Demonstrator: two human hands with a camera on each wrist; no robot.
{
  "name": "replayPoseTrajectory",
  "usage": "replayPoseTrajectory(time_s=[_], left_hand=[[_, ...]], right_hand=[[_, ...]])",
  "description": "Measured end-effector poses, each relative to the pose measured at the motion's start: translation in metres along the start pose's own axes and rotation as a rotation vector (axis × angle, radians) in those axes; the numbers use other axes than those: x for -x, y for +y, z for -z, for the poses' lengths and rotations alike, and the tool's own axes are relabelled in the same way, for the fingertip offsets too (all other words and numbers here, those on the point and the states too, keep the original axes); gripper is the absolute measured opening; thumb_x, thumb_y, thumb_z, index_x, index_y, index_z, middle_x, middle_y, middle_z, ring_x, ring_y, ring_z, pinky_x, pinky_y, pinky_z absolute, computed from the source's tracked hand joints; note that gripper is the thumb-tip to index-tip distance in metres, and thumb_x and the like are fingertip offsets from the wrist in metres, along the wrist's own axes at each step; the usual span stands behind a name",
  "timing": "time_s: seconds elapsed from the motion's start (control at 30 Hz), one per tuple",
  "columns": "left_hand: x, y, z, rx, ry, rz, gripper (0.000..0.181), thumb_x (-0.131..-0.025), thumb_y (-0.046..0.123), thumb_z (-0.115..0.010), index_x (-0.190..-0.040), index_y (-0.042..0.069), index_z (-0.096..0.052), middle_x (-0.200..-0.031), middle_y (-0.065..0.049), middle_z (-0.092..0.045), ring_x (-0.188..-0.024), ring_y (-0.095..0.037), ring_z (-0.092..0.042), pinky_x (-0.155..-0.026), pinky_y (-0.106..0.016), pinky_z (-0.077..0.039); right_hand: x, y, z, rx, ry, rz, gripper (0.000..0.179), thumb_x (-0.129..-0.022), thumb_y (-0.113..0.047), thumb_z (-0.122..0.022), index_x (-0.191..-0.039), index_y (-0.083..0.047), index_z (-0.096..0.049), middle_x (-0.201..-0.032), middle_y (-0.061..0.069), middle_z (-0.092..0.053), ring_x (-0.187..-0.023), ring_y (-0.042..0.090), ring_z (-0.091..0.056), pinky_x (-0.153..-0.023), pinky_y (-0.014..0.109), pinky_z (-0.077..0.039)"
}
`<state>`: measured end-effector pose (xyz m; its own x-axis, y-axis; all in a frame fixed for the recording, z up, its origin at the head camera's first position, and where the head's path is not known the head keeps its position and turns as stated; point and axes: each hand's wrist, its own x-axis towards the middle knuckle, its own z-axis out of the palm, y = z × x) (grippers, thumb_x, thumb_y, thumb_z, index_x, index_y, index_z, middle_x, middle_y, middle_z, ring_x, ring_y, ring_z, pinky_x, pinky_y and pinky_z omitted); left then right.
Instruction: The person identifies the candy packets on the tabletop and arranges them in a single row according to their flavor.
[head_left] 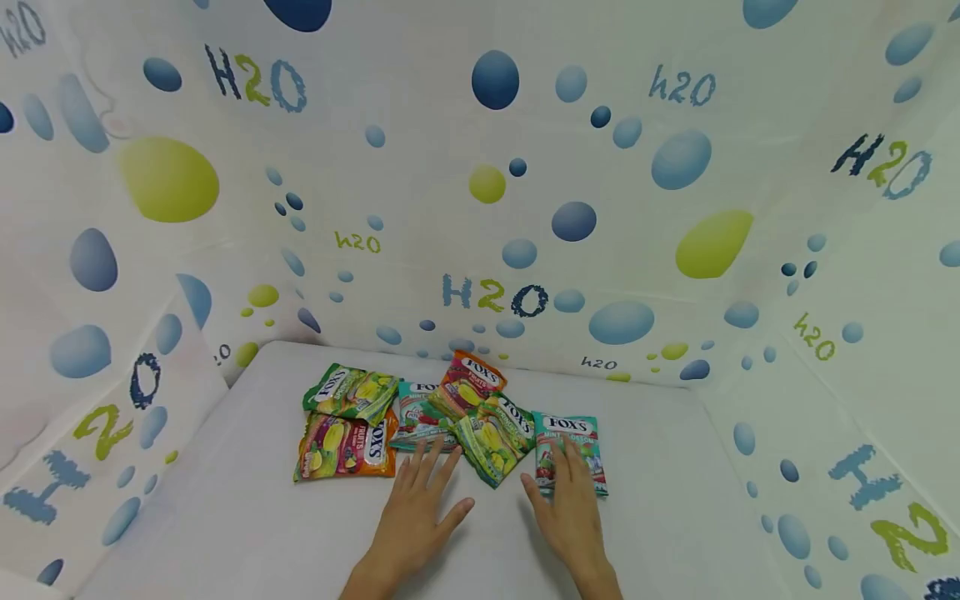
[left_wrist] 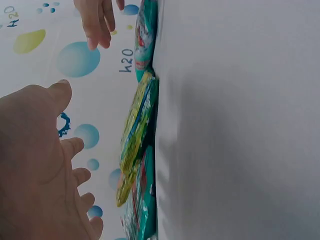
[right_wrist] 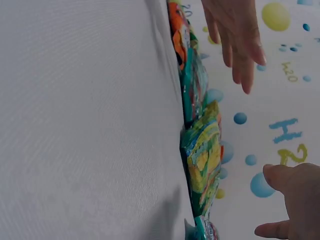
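Note:
Several Fox's candy bags lie flat on a white-covered table. At left, a green bag [head_left: 351,393] overlaps an orange Fruits bag [head_left: 345,446]. A teal Mint bag [head_left: 420,414], an orange Fruits bag [head_left: 472,379] and a green bag [head_left: 497,435] overlap in the middle. Apart at right lies another teal Mint bag [head_left: 567,425]. My left hand [head_left: 420,508], fingers spread, hovers in front of the middle bags. My right hand [head_left: 567,504] is over the right teal bag, hiding part of it. Both hands hold nothing; the wrist views show them raised above the table.
White cloth walls [head_left: 420,183] printed with blue and green drops and "H2O" rise behind the table and on both sides. The white tabletop [head_left: 675,500] extends to the right and in front of the bags.

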<state>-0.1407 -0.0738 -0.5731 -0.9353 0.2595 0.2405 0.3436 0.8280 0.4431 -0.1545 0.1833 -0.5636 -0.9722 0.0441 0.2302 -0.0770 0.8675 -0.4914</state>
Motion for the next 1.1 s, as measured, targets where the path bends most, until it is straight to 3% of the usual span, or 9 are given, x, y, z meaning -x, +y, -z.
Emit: replayPoseTrajectory(time_s=[0.23,0.43,0.73,0.9,1.1], left_hand=[[-0.008,0.015,-0.006,0.062,-0.054,-0.058,0.074,-0.103,0.059,-0.052,-0.164,0.020,-0.035,-0.173,-0.009,-0.023,-0.160,-0.036,-0.012,-0.125,-0.061,-0.017],[-0.013,0.028,-0.013,0.126,-0.106,-0.096,0.072,-0.105,0.056,-0.052,-0.165,0.021,-0.034,-0.174,-0.007,-0.020,-0.160,-0.036,-0.012,-0.125,-0.061,-0.018],[-0.019,0.041,-0.019,0.165,-0.126,-0.149,0.072,-0.106,0.054,-0.051,-0.164,0.015,-0.035,-0.173,-0.011,-0.021,-0.160,-0.035,-0.013,-0.125,-0.059,-0.020],[-0.023,0.047,-0.024,0.195,-0.114,-0.160,0.070,-0.106,0.052,-0.053,-0.165,0.019,-0.034,-0.173,-0.012,-0.022,-0.159,-0.038,-0.016,-0.123,-0.061,-0.023],[-0.026,0.053,-0.033,0.214,-0.108,-0.178,0.071,-0.106,0.055,-0.049,-0.167,0.025,-0.027,-0.171,-0.013,-0.025,-0.157,-0.039,-0.020,-0.121,-0.061,-0.029]], right_hand=[[-0.002,0.009,0.002,-0.013,0.032,-0.045,0.081,-0.097,-0.051,-0.071,-0.157,-0.005,-0.043,-0.167,0.021,-0.030,-0.152,0.046,-0.030,-0.116,0.064,-0.034],[-0.005,0.018,0.003,-0.018,0.100,-0.032,0.076,-0.096,-0.043,-0.074,-0.151,0.001,-0.049,-0.163,0.025,-0.035,-0.146,0.049,-0.038,-0.113,0.063,-0.039],[-0.006,0.027,0.004,-0.029,0.138,0.000,0.076,-0.096,-0.044,-0.074,-0.148,0.005,-0.050,-0.160,0.028,-0.037,-0.143,0.048,-0.042,-0.113,0.062,-0.040],[-0.008,0.033,0.007,-0.019,0.109,-0.022,0.078,-0.097,-0.045,-0.073,-0.150,0.005,-0.047,-0.162,0.028,-0.034,-0.146,0.048,-0.038,-0.116,0.062,-0.037],[-0.010,0.039,0.007,-0.006,0.143,-0.013,0.076,-0.096,-0.042,-0.074,-0.149,0.006,-0.048,-0.160,0.029,-0.037,-0.143,0.049,-0.042,-0.114,0.063,-0.038]])
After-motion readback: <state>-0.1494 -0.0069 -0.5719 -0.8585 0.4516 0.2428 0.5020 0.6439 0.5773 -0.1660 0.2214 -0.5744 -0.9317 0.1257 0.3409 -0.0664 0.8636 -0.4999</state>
